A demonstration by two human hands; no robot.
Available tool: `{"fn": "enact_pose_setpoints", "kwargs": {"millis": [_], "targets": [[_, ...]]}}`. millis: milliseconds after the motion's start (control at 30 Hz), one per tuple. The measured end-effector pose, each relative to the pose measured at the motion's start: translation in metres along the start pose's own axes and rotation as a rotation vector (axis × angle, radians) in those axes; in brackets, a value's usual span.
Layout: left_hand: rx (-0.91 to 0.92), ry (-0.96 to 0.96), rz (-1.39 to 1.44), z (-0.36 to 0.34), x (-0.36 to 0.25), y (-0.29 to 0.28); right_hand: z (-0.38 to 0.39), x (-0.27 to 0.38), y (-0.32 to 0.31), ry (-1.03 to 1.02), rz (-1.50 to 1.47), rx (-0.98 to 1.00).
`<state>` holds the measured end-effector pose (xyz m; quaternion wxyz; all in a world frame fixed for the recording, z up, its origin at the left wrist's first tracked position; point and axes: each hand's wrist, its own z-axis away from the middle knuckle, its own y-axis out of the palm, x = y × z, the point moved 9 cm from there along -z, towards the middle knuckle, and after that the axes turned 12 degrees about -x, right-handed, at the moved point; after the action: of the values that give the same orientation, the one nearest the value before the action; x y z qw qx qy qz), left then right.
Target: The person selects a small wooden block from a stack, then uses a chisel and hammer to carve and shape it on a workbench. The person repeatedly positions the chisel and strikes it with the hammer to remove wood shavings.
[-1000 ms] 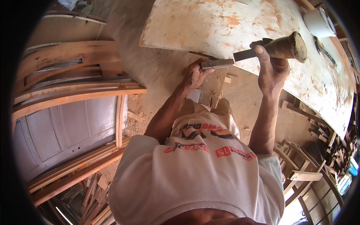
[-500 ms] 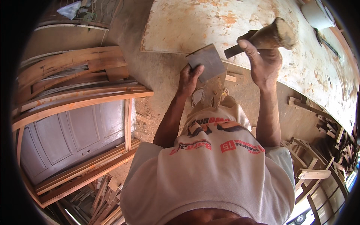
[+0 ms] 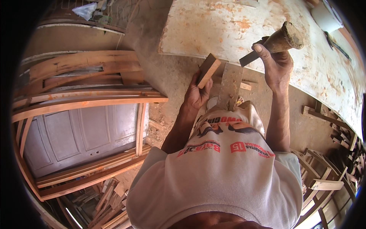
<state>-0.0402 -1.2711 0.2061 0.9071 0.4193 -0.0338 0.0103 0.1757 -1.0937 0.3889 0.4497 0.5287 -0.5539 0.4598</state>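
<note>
My left hand (image 3: 197,93) is closed around a flat square block (image 3: 209,71), with the fingers and thumb on its lower part. The block is tipped up, so its brown edges face me. In my right hand (image 3: 277,70) is a chisel (image 3: 281,41), gripped around its thick wooden handle. The handle's end is flared and frayed and points up to the right. A short dark blade points down to the left, toward the block but apart from it. Between my hands and my body, a narrow wooden board (image 3: 230,86) runs out from the worktable.
Ahead and to the right is a large stained pale worktable (image 3: 217,30). A white bucket (image 3: 327,17) and a dark thin tool (image 3: 337,46) rest on its right side. Wooden frames (image 3: 95,101) and a grey panelled door (image 3: 85,131) are at the left. Wood scraps (image 3: 110,194) lie below them.
My left hand has turned the block from showing its broad grey face to showing its narrow brown edges. My right hand still holds the chisel much as before. The whole view has shifted slightly.
</note>
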Motion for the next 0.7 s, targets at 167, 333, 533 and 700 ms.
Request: {"fn": "enact_pose_setpoints", "kwargs": {"millis": [167,333,533,700], "targets": [[0.069,-0.040,-0.001,-0.001,0.008,0.002,0.001,0.008,-0.010,-0.016,0.040,-0.031],[-0.096,0.866,-1.068,0.024,-0.001,0.036,0.002,0.020,-0.019,-0.090,0.006,-0.062],[0.074,1.106,-1.551,-0.002,0.009,0.023,0.008,0.032,-0.011,-0.121,0.095,0.002],[0.116,1.095,-1.514,-0.012,0.010,0.014,0.016,0.039,-0.002,-0.160,0.080,0.100]]}}
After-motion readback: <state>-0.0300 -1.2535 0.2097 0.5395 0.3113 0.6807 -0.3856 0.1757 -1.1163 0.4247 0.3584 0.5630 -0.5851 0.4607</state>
